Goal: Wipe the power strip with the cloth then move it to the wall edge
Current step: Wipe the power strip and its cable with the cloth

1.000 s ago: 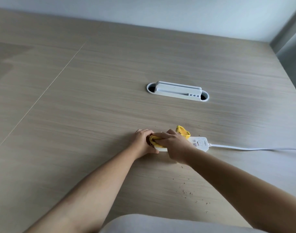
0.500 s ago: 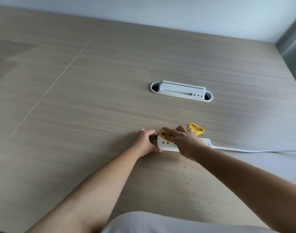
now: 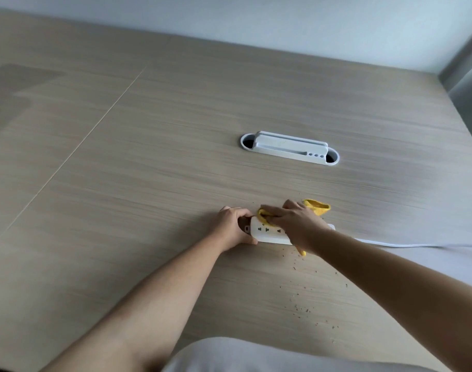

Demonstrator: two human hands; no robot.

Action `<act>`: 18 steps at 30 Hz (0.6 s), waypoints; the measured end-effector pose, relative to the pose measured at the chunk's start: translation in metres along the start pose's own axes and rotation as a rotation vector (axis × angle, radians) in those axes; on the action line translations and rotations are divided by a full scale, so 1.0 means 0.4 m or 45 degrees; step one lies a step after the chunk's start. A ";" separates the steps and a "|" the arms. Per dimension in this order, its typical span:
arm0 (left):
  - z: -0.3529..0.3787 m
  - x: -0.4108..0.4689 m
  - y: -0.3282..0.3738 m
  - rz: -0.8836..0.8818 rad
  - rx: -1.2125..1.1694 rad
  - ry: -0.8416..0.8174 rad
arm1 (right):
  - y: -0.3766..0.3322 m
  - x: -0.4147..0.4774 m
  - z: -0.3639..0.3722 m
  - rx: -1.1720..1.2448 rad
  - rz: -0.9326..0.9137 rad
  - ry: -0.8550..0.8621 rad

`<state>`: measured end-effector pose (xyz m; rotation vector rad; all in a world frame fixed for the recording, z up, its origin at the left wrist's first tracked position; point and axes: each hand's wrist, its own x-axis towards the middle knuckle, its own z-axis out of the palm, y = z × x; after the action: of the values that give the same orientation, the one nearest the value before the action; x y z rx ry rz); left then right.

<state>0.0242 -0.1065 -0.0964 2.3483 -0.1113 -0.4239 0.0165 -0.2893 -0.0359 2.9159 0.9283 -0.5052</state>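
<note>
A white power strip (image 3: 267, 232) lies flat on the wooden table (image 3: 149, 183), its sockets facing up. My left hand (image 3: 233, 228) clasps its left end. My right hand (image 3: 296, 224) presses a yellow cloth (image 3: 318, 206) down on the strip's middle and right part, hiding that section. The cloth sticks out beyond my fingers at the far side and below my wrist. The strip's white cord (image 3: 406, 245) runs off to the right.
A white cable grommet (image 3: 288, 147) is set into the table farther back. Dark crumbs (image 3: 307, 299) are scattered on the table near my right forearm. The wall (image 3: 256, 22) runs along the table's far edge. A pale rounded shape (image 3: 242, 355) fills the bottom.
My right hand with the cloth has slid right along the strip, uncovering the left sockets. My left hand has kept its hold on the left end.
</note>
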 end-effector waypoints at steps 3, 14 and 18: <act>-0.001 -0.003 0.001 0.016 0.034 0.006 | -0.028 -0.023 0.026 0.017 -0.181 -0.026; -0.004 -0.016 0.051 0.145 0.342 -0.040 | -0.029 -0.067 0.058 0.050 -0.123 0.085; -0.011 -0.009 0.072 0.126 0.524 -0.057 | 0.055 -0.081 0.038 0.053 0.421 0.151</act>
<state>0.0234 -0.1238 -0.0727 2.7215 -0.3656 -0.4376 -0.0003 -0.3274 -0.0415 3.0746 0.4301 -0.3365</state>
